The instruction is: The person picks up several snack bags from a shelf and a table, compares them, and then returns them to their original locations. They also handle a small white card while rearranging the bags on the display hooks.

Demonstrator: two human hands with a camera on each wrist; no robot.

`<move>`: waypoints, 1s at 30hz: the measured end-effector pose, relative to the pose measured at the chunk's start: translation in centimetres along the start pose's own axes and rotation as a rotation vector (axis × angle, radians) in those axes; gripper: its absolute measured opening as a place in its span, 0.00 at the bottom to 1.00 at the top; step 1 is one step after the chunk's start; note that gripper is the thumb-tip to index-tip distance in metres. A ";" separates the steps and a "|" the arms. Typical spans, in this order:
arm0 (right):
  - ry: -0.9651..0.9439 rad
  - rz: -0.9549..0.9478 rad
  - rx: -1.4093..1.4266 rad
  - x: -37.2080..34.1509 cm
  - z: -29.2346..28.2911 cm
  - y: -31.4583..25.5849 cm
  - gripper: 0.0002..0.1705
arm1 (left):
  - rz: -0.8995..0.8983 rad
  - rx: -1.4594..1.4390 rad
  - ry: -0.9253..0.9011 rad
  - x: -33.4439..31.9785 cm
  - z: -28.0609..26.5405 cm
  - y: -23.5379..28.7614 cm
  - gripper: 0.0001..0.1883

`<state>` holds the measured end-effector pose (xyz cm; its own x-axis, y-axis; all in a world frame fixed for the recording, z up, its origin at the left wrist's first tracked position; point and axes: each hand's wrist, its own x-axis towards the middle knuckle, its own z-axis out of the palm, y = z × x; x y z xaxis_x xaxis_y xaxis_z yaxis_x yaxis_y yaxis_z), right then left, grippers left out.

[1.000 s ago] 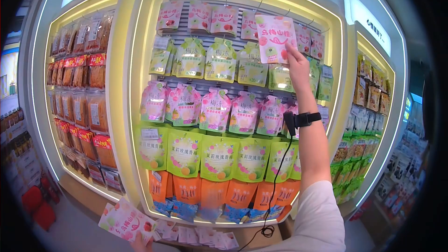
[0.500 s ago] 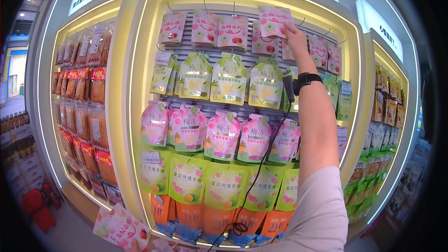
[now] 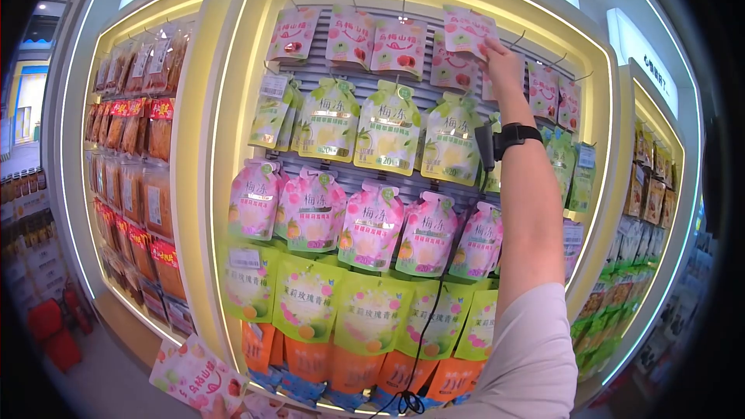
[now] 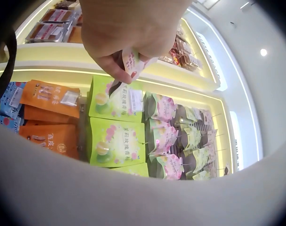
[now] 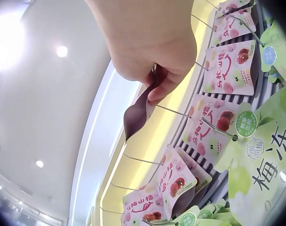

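My right hand [image 3: 506, 68] is raised to the top row of the middle display and pinches a pink snack pouch [image 3: 469, 29] by its right side. That pouch overlaps a hanging pink pouch [image 3: 453, 68] in the head view. Seen from the right wrist, the held pouch [image 5: 137, 115] is edge-on with its dark back showing, close to a metal hook [image 5: 172, 111]. Low at the left, my left hand [image 3: 223, 408] grips another pink pouch [image 3: 194, 375], tilted, its front up. The left wrist view shows that pouch [image 4: 132, 63] beneath the curled fingers.
Below the top row hang green jelly pouches [image 3: 388, 128], pink jelly pouches [image 3: 369, 225], green bags [image 3: 306, 291] and orange bags [image 3: 357, 368]. Metal hooks [image 3: 521, 37] stick out from the slatted back. A black cable [image 3: 434, 318] trails from the right wrist camera. Side displays flank this one.
My right hand has brought its pouch in toward the top row, in front of the hanging pouches. The left hand still holds its pouch low at the left. The head view has shifted.
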<state>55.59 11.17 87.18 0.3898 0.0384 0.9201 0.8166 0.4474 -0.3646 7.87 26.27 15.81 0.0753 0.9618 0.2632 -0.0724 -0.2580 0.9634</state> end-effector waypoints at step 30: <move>0.170 -0.549 -0.516 -9.6 3.0 -0.6 0.19 | -0.218 -0.571 0.193 -3.5 -1.8 7.9 0.23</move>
<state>50.11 13.26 78.99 -0.1020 -0.2254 0.9689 0.9906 -0.1120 0.0782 5.30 21.02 22.37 -0.0287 0.9996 -0.0010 -0.5981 -0.0164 0.8012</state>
